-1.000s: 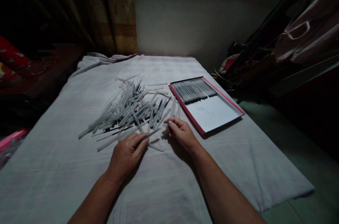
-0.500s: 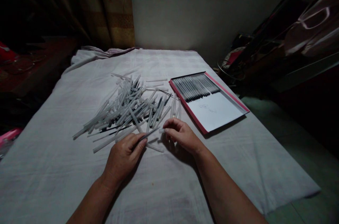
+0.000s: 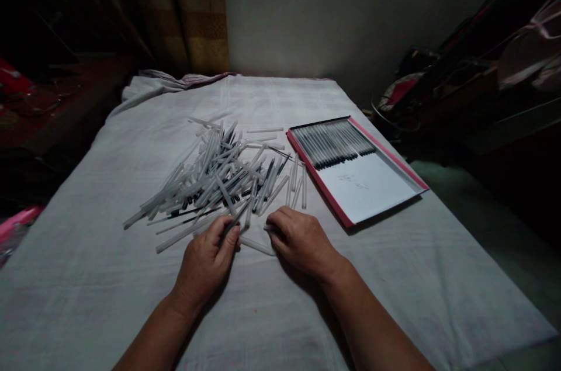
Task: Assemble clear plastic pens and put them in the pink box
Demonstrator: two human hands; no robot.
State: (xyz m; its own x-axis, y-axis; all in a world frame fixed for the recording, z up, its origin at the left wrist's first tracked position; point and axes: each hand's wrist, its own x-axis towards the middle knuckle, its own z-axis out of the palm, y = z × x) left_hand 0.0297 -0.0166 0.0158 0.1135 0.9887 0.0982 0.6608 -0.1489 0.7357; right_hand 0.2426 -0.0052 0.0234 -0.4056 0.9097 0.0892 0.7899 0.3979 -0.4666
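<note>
A loose heap of clear pen barrels and black refills [image 3: 219,178] lies on a white cloth [image 3: 272,312] in the middle. At the heap's near edge my left hand [image 3: 205,263] is closed in a pinch on a thin dark pen part [image 3: 234,222] that points up and right. Just to its right, my right hand [image 3: 302,239] rests knuckles up with its fingers curled onto the cloth beside a clear barrel [image 3: 256,246]. What those fingers hold, if anything, is hidden.
A flat box with a red rim [image 3: 322,187] lies to the right, with a row of finished pens [image 3: 333,142] in its far half and bare white base nearer. Dark clutter stands off the right side; a curtain [image 3: 193,14] hangs behind.
My left hand has turned the pen part from lying low to pointing more steeply toward the heap. My right hand has lowered and curled in closer to my left hand.
</note>
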